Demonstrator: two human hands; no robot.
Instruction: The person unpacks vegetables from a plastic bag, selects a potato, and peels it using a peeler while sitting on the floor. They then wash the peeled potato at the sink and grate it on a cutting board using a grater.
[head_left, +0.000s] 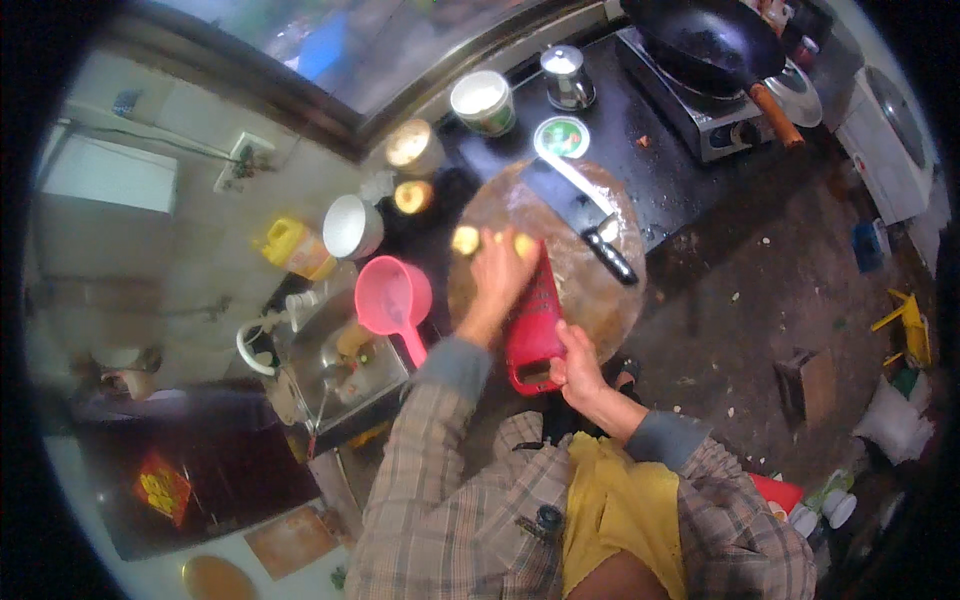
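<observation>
My left hand (504, 266) is closed around a pale yellow piece (525, 246), probably peeled potato, at the far end of a red plastic grater (534, 337). My right hand (581, 367) grips the grater's near end at its right edge. The grater slants over a round wooden chopping board (600, 322). Just left of my left hand, a second yellow piece (466, 240) rests on the board. A cleaver with a black handle (611, 256) lies across the board's right side, its wide blade (559, 191) pointing away from me. My left fingers partly hide the held piece.
Left of the board stand a pink dipper (394, 295), a white bowl (352, 227) and a sink (352, 382). Behind are a white tub (482, 103), a green-and-white lid (562, 138) and a metal pot (566, 79). A wok (705, 45) sits on the stove (720, 139).
</observation>
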